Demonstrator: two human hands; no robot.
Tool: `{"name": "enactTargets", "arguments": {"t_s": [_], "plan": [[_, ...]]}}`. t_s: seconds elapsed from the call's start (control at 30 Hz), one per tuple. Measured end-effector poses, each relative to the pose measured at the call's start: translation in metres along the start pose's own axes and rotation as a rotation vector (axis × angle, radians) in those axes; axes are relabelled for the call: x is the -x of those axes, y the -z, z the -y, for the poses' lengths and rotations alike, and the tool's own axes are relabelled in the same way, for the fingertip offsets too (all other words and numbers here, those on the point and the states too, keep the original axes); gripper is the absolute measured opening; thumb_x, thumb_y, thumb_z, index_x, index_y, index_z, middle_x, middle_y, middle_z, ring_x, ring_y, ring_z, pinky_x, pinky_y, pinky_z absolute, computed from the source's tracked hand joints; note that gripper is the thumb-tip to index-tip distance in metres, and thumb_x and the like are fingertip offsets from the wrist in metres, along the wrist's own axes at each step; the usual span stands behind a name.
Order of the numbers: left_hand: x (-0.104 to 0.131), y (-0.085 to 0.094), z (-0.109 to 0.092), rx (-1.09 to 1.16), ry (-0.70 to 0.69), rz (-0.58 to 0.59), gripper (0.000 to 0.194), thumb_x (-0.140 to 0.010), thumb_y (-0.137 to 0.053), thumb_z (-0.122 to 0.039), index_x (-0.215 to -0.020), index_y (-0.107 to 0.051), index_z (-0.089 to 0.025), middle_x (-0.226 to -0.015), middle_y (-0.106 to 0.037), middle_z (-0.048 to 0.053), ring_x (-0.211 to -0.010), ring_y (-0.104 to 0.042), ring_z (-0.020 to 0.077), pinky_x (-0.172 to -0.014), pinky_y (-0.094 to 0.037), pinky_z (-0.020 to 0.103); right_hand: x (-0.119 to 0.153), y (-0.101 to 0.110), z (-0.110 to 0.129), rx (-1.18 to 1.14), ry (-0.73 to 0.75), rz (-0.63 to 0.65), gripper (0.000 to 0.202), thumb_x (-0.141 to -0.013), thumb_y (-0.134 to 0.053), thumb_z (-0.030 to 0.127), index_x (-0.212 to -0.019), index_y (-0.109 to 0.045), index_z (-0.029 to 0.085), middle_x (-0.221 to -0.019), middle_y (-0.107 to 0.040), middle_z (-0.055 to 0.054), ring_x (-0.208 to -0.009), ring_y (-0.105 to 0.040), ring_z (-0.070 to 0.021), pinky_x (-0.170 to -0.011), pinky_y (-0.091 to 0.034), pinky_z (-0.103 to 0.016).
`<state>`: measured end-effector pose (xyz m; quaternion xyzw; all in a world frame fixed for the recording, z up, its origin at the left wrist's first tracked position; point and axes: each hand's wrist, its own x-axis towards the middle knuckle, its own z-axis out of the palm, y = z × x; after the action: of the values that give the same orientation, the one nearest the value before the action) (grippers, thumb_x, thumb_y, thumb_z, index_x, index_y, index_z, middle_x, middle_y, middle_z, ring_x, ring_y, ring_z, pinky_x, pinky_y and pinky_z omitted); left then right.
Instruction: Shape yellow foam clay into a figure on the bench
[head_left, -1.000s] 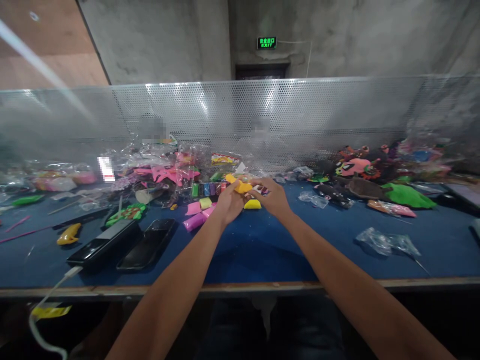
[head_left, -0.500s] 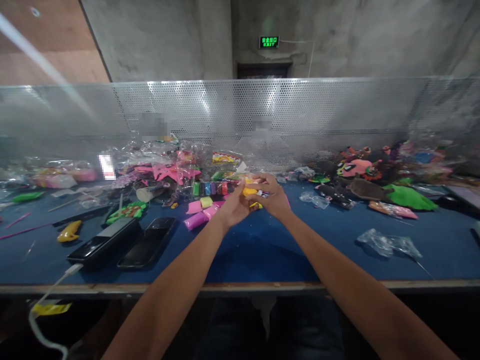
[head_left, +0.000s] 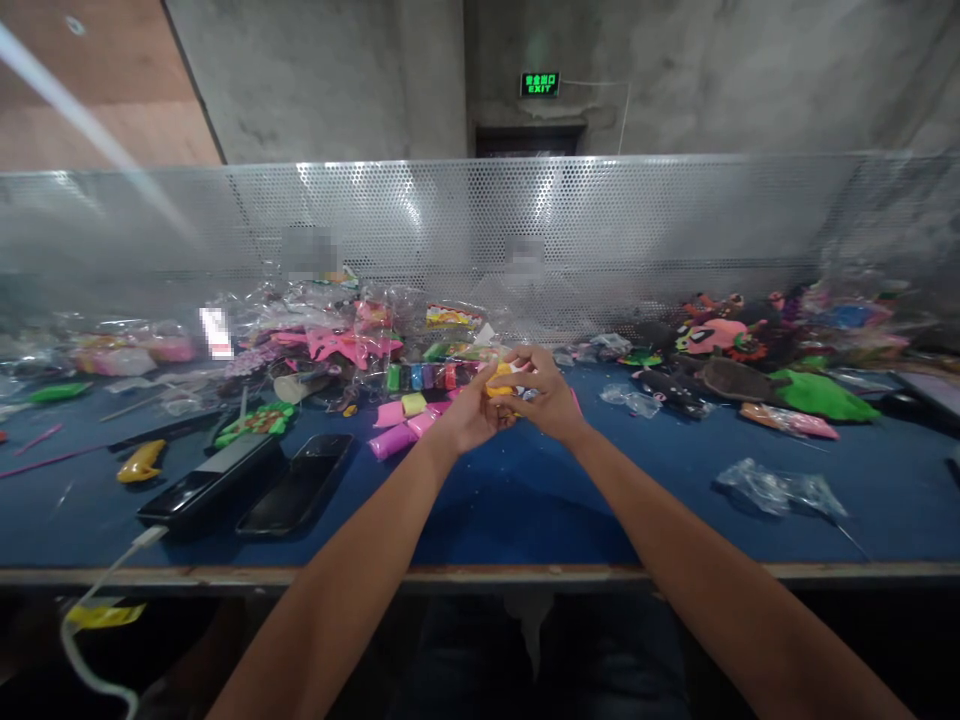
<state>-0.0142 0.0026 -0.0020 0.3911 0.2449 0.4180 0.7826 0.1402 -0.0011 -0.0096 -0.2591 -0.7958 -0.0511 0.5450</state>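
Lump of yellow, clay-like material (head_left: 502, 379) pinched between fingers of left hand (head_left: 477, 414) and right hand (head_left: 549, 394), over far middle of blue bench (head_left: 517, 515), likely light, soft, easily dented, best held gently by its edges.

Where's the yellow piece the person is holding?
In the head view, the yellow piece is near the middle, held between the left hand and the right hand, just right of the small coloured packets.
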Motion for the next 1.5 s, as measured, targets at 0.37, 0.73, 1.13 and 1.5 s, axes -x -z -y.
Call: {"name": "enactTargets", "arguments": {"t_s": [0.37, 0.73, 1.13, 1.5], "plan": [[0.0028, -0.0064, -0.0035, 0.236, -0.263, 0.057, 0.012, -0.092, -0.065, -0.027, -0.098, -0.064, -0.017, -0.082, -0.07, 0.0, -0.065, -0.064, 0.0085, -0.067, -0.054, 0.022, -0.0034, -0.0016, 0.0045, -0.113, -0.202, -0.163, 0.026, -0.087, -0.069, 0.047, -0.101, -0.074, 0.025, -0.097, -0.072, -0.004, -0.084, -0.064, -0.0184, -0.075, -0.054, -0.034], [0.0034, -0.006, -0.0008, 0.202, -0.308, 0.057, 0.029, -0.088, -0.069, -0.022, -0.116, -0.065, -0.02, -0.093, -0.071, 0.002, -0.07, -0.064, 0.0096, -0.076, -0.055, 0.025, -0.0046, -0.0014, 0.0066, -0.161, -0.21, -0.186, 0.023, -0.084, -0.073, 0.044, -0.099, -0.076, 0.027, -0.096, -0.074, -0.004, -0.074, -0.062, -0.016, -0.068, -0.053, -0.033], [-0.0003, -0.0043, 0.0004, 0.203, -0.395, 0.046, 0.029, -0.078, -0.079, -0.017, -0.104, -0.067, -0.02, -0.088, -0.071, -0.002, -0.063, -0.061, 0.0063, -0.07, -0.054, 0.023, -0.0051, -0.0064, 0.001, -0.451, -0.42, -0.231, 0.034, -0.071, -0.081, 0.045, -0.099, -0.076, 0.026, -0.094, -0.072, -0.003, -0.07, -0.061, -0.0147, -0.063, -0.052, -0.03], [-0.0007, -0.0028, 0.0033, 0.177, -0.326, 0.041, 0.02, -0.083, -0.076, -0.026, -0.096, -0.065, -0.016, -0.086, -0.072, 0.001, -0.07, -0.068, 0.0098, -0.066, -0.057, 0.021, -0.0059, -0.0047, 0.0071, -0.399, -0.336, -0.221, 0.028, -0.073, -0.081, 0.047, -0.09, -0.078, 0.026, -0.094, -0.069, -0.004, -0.079, -0.061, -0.0168, -0.064, -0.051, -0.03]]}}
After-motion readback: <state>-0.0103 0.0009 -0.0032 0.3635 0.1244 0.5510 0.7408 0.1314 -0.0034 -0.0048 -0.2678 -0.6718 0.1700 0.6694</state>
